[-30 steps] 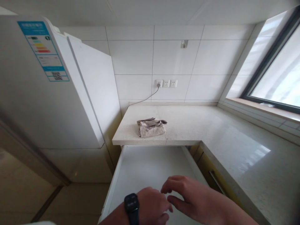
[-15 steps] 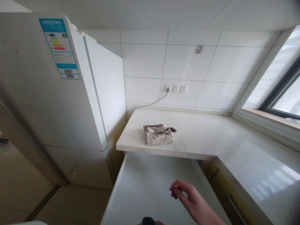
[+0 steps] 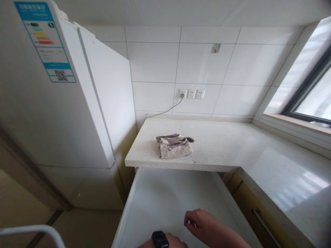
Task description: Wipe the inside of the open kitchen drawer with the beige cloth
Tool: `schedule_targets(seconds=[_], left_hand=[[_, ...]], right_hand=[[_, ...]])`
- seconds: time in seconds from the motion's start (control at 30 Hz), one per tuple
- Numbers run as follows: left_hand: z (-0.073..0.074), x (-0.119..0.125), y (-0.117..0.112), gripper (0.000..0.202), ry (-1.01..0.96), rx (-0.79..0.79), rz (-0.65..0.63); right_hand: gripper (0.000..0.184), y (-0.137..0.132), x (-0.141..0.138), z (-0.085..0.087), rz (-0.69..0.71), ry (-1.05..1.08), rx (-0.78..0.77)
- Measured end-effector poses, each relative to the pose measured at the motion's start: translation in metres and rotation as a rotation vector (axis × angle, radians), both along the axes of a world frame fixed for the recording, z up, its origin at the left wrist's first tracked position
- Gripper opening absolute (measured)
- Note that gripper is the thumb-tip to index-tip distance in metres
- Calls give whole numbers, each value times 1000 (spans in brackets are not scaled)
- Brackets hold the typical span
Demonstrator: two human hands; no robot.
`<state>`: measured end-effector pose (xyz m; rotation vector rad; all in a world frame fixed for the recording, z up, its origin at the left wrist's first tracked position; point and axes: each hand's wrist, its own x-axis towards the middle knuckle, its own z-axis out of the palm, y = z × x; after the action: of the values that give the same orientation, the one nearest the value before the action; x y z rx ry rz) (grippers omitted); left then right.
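My right hand (image 3: 199,222) is over the pulled-out white drawer (image 3: 165,193), coming in from the lower right. Its fingers are loosely curled, thumb close to the forefinger, and I see nothing held in them. My left hand (image 3: 173,240) is at the bottom edge of the view, close beside the right one. A black watch (image 3: 160,239) is on its wrist. The fingers of this hand are cut off by the frame. Beyond the drawer, a folded beige and brown cloth (image 3: 176,147) lies on the countertop (image 3: 219,144), apart from both hands.
A tall white fridge (image 3: 69,113) stands on the left. The countertop turns a corner and runs along the right, above a cabinet handle (image 3: 265,225). A plugged-in cord (image 3: 165,112) hangs from the wall sockets (image 3: 191,94). A curved white bar (image 3: 38,228) shows at lower left.
My left hand and its watch have come further into view from below. My right hand sits slightly lower and nearer to it. The camera has shifted slightly; the cloth stays put.
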<state>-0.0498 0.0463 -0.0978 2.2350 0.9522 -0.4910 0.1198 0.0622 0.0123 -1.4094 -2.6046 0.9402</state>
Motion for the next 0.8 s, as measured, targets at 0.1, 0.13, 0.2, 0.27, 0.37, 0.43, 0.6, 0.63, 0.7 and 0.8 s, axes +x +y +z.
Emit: schedule_targets(seconds=[0.1, 0.13, 0.2, 0.27, 0.37, 0.43, 0.6, 0.63, 0.7, 0.8], left_hand=[[24, -10, -8, 46, 3, 45, -124], [33, -12, -10, 46, 14, 53, -144], [46, -14, -12, 46, 19, 65, -167], [55, -14, -13, 45, -24, 75, -191], [65, -10, -14, 45, -93, 70, -186], [73, -9, -15, 48, -117, 47, -151], [94, -15, -12, 46, -152, 28, -69], [98, -17, -10, 46, -157, 31, -52], [103, -21, -4, 46, -160, 42, -23], [109, -23, 4, 46, -156, 93, 20]], right_hand=[[27, 1, 3, -7, 18, -12, -39], [27, 2, 5, -9, 13, -17, -47], [28, 5, 10, -12, 1, -30, -50], [28, 7, 14, -15, -7, -33, -45], [28, 9, 16, -16, -14, -27, -46], [28, 10, 16, -16, -16, -27, -52], [30, 12, 13, -12, 4, -37, -52], [30, 13, 13, -12, 6, -35, -52], [31, 15, 13, -12, 5, -33, -54], [31, 20, 15, -11, -6, -38, -32]])
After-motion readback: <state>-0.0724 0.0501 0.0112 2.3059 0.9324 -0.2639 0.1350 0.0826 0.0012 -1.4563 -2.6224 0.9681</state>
